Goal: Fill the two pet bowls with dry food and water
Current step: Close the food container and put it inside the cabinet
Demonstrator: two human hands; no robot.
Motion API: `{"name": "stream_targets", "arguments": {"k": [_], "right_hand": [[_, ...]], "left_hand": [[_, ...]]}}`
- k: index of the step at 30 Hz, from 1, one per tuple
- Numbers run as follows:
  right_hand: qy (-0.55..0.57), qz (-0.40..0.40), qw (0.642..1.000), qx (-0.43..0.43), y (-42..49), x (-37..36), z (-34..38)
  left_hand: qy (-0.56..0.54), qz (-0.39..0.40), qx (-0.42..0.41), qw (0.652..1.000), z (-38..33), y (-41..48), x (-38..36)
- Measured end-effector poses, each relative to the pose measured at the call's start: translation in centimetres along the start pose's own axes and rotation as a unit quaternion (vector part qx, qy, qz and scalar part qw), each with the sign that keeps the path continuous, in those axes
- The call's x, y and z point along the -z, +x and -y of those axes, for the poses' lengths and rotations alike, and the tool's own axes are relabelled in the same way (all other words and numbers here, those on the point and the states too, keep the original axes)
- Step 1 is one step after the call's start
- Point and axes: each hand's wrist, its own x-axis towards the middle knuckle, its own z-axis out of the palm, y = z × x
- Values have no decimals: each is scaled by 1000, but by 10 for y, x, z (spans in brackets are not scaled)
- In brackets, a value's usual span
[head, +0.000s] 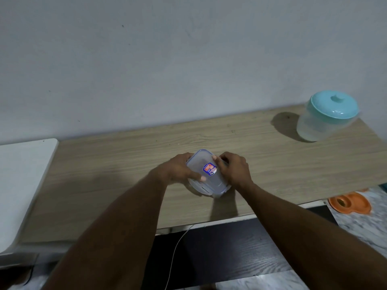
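A clear plastic food container (206, 174) with a snap-lock lid and a red-and-blue sticker sits on the wooden table (272, 164). My left hand (180, 169) grips its left side, thumb over the lid. My right hand (235, 169) grips the right side, fingers curled at the lid's edge clip. Its contents cannot be made out. An orange double pet bowl (349, 203) lies on the floor at the right, below the table edge. A translucent jar with a teal lid (327, 116) stands at the table's far right.
A white surface (23, 185) adjoins the table on the left. The wall runs close behind the table. A white cable (176, 252) hangs from the table's front edge over dark flooring, with marbled tiles at the right.
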Motion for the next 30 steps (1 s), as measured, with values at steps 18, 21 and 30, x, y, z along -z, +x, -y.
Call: {"name": "stream_targets", "arguments": {"k": [18,21,30], "right_hand": [[-241,208,932,172,-19,71,-32],[-215,206,940,167,-13,66,-35],[126,173,977,-1,-11,74,-41]], "left_hand": [[371,-67,-96,921,-19,16,-30],[367,-77,-97,922,-18,15,-34],[39,-110,-4,993,-7,18,-44]]}}
